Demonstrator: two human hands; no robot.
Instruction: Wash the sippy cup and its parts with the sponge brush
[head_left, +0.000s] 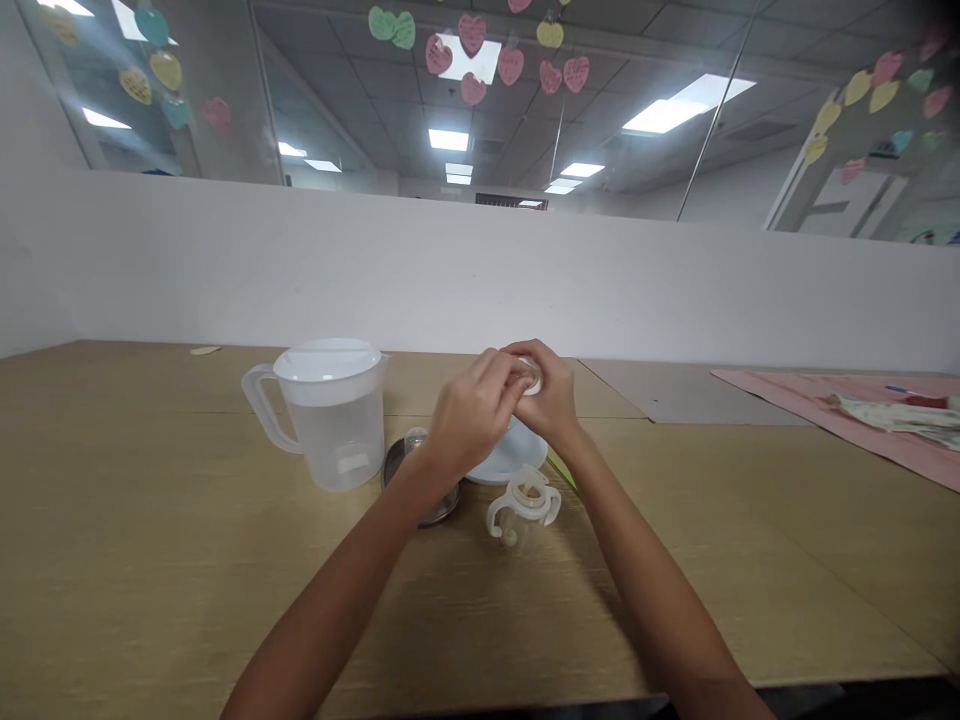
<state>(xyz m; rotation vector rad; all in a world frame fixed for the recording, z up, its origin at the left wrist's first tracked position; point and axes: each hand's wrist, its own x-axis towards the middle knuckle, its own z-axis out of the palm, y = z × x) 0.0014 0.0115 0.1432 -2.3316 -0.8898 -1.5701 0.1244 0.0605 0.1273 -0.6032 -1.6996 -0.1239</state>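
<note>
Both hands meet in front of me, raised over the objects on the table. My right hand [551, 395] is curled around a small round white bottle ring [532, 376]. The fingers of my left hand [474, 412] are closed and pinch at the same ring from the left; they partly cover it. Below the hands stands a clear baby bottle [526, 512], upright and without a lid, with a white two-handled collar. Behind it lies a pale blue plate [499, 468]. My left forearm partly hides a round metal dish [442, 512] with a small clear piece [415, 438] at its far edge.
A lidded translucent pitcher [337, 425] with liquid inside stands at the left. A thin yellow-green strip [562, 470] shows beside the plate. Pink cloth [780, 400] with folded fabric [892, 415] lies at the far right, near a grey sheet [637, 388]. A white wall [420, 270] rises behind the table.
</note>
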